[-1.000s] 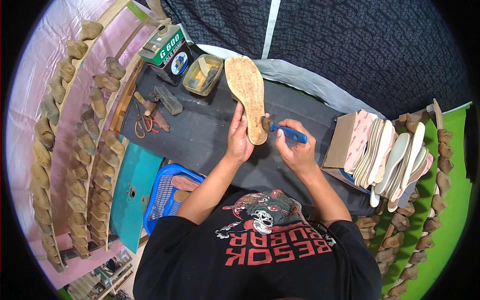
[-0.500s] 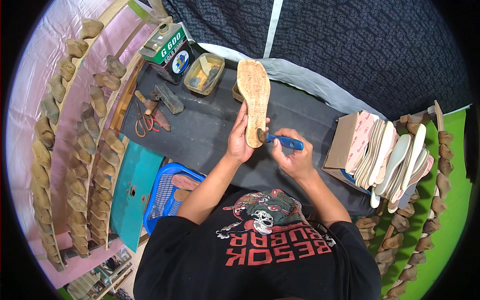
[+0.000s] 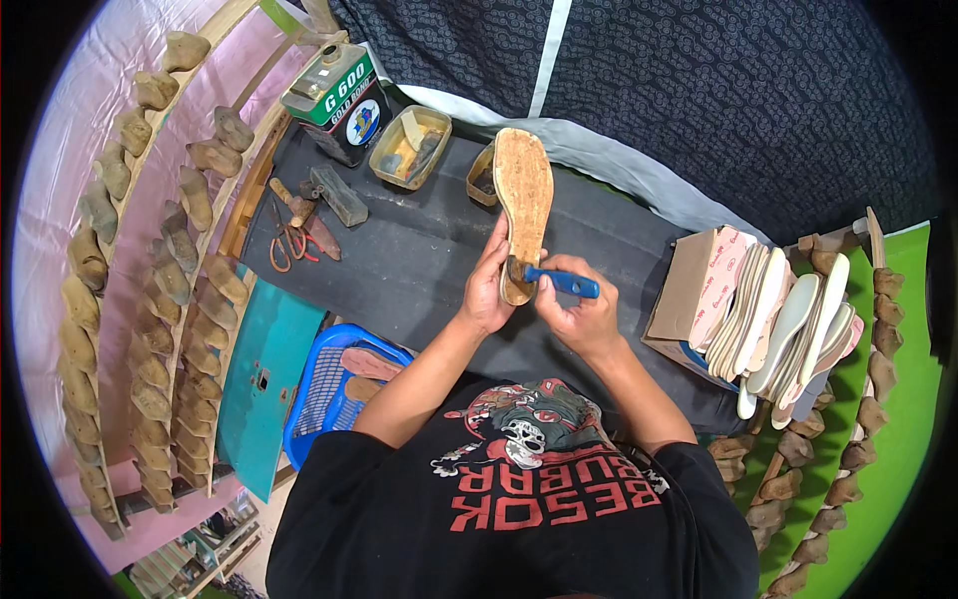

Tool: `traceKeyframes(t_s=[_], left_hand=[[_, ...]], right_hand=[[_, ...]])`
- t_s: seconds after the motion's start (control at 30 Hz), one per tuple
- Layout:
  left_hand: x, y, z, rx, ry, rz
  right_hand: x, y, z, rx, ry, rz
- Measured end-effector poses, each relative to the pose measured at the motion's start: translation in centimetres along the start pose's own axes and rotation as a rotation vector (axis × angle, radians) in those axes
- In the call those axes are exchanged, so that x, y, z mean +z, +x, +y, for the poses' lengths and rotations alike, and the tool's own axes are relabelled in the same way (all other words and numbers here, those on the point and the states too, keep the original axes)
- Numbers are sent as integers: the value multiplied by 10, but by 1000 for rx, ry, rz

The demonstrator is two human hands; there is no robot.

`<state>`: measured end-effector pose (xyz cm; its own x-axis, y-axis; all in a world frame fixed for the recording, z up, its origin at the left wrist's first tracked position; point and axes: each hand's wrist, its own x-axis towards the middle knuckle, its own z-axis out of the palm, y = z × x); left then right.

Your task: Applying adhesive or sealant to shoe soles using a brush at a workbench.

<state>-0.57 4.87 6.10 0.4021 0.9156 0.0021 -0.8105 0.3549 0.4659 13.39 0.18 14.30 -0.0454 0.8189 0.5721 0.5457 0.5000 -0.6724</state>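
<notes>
Sole [image 3: 526, 185] now further R, L fingers [image 3: 492, 264] curled round it, R fingers [image 3: 548, 299] tight on brush [image 3: 574, 284], sm. tray [image 3: 476, 190] part-hid behind

so there's this tan, speckled shoe sole [image 3: 526, 190] held up over the dark tabletop [image 3: 389, 235], wide toe end pointing away and leaning a touch right, with a blue-handled tool [image 3: 571, 284] lying crosswise, its dark head at the narrow heel

"What does the tan sole [image 3: 525, 190] hide?"
"Part of the small container [image 3: 480, 195] behind it, and some fingers of the left hand [image 3: 486, 297]."
"And the blue basket [image 3: 317, 357]?"
"Left forearm [image 3: 414, 389] and sleeve [image 3: 344, 459] cover part. The scraps [image 3: 412, 130] in the yellowish tub [image 3: 401, 181] are too small to identify."
</notes>
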Motion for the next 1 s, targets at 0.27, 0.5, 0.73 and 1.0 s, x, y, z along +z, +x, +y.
traceKeyframes(t_s=[0.27, 0.5, 0.73, 1.0], left_hand=[[-12, 5, 2, 31, -33, -15], [-5, 8, 0, 38, -47, 19], [-11, 7, 3, 39, -9, 6], [-11, 8, 3, 31, -29, 18]], right_hand=[[-13, 1, -1, 81, -44, 14], [-18, 2, 7, 103, -63, 43], [-11, -7, -1, -3, 13, -29], [-18, -4, -7, -18, -8, -91]])
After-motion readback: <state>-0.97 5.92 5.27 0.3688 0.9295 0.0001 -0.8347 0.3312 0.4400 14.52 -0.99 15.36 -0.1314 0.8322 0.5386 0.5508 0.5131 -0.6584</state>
